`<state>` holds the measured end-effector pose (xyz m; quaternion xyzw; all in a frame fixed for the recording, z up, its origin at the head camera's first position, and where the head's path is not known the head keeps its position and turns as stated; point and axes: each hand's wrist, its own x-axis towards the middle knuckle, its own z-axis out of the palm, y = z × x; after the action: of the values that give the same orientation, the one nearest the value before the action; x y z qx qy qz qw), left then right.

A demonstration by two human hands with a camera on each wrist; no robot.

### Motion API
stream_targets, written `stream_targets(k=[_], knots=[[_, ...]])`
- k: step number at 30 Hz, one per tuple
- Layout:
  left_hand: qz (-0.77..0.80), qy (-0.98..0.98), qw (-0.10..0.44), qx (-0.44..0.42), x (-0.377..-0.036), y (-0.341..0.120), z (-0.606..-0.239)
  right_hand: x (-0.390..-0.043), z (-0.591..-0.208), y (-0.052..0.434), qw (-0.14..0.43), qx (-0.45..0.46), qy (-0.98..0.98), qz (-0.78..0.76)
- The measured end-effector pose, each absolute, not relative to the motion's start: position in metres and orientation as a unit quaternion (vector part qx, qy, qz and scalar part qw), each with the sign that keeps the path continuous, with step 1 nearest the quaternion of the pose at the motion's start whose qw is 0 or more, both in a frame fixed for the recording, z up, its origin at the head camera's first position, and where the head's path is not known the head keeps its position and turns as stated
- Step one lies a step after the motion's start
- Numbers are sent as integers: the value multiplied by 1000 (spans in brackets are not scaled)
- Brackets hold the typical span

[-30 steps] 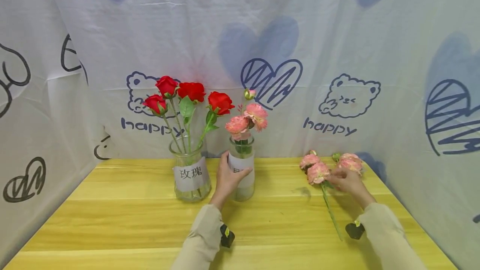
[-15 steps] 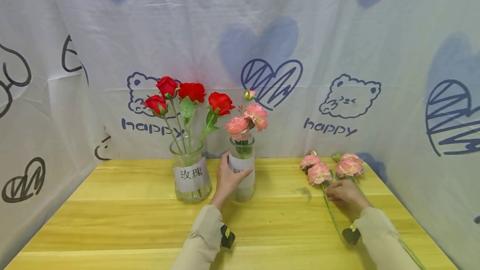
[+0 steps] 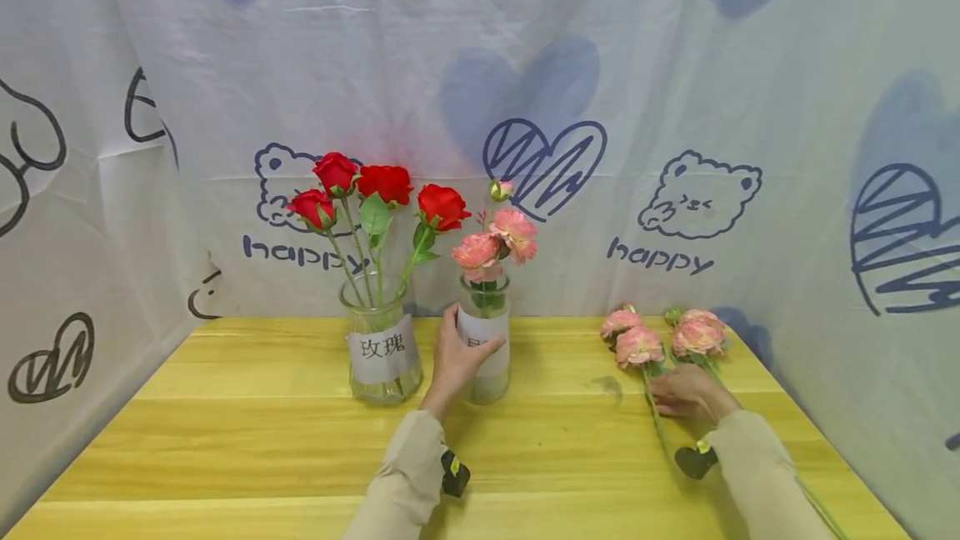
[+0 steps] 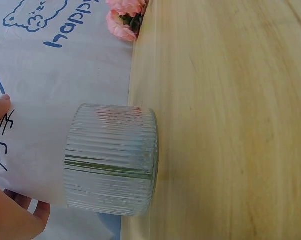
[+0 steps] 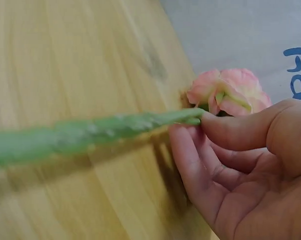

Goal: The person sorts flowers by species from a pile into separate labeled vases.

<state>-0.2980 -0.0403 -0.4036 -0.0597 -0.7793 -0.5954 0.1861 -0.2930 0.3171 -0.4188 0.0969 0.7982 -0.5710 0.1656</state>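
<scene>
- On the yellow wooden bench [image 3: 262, 432], two glass jars stand side by side near the back cloth: the left jar [image 3: 380, 348] bears a paper label, and the ribbed jar [image 3: 485, 348] sits just to its right.
- Left hand [image 3: 456, 361]: fingers wrapped round the ribbed jar at its label; the left wrist view shows fingertips on the paper above the ribbed base.
- Right hand [image 3: 686, 394]: thumb and fingers [image 5: 230, 127] pinch the green stem [image 5: 90, 135] of a pink flower [image 5: 230, 92] just below its head. The stem lies low over the bench at the right; whether it touches the wood cannot be told.
- Progress, as a judgement: sorting flowers into jars looks well advanced. The red roses [image 3: 375, 190] are already in the left jar, and pink blooms [image 3: 495, 240] are already in the ribbed jar. The loose pink flowers [image 3: 660, 336] at the right remain outside any jar.
- Count:
  - jars: two.
  - red roses in the left jar: four.
  - open pink heads in the ribbed jar: two, plus one bud.
  - pink heads lying at the right: three, plus small buds.
</scene>
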Motion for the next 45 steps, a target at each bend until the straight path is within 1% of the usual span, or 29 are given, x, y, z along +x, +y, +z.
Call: stream_targets(k=[6, 10, 14, 17, 21, 26, 38, 41, 45], knots=[[-601, -776, 181, -61, -297, -41, -404, -292, -415, 315, 157, 98, 809, -557], [-601, -776, 180, -64, -297, -41, -405, -290, -414, 314, 162, 83, 788, -588], [-600, -777, 178, -62, -296, -41, -404, -291, -416, 313, 182, 46, 774, -604], [-603, -776, 176, -60, -296, -41, -403, -291, -416, 312, 193, 2, 771, -607], [-597, -779, 181, -63, -296, -41, -403, -291, -413, 308, 206, -40, 735, -645], [-594, -781, 185, -62, -296, -41, -404, -291, -407, 300, 205, -60, 703, -678], [-593, -780, 190, -62, -296, -42, -405, -298, -384, 285, 127, -121, 661, -730], [-597, -777, 189, -63, -297, -42, -405, -297, -380, 284, 99, -131, 645, -746], [-600, -775, 187, -62, -297, -41, -404, -296, -374, 282, 57, -120, 630, -765]])
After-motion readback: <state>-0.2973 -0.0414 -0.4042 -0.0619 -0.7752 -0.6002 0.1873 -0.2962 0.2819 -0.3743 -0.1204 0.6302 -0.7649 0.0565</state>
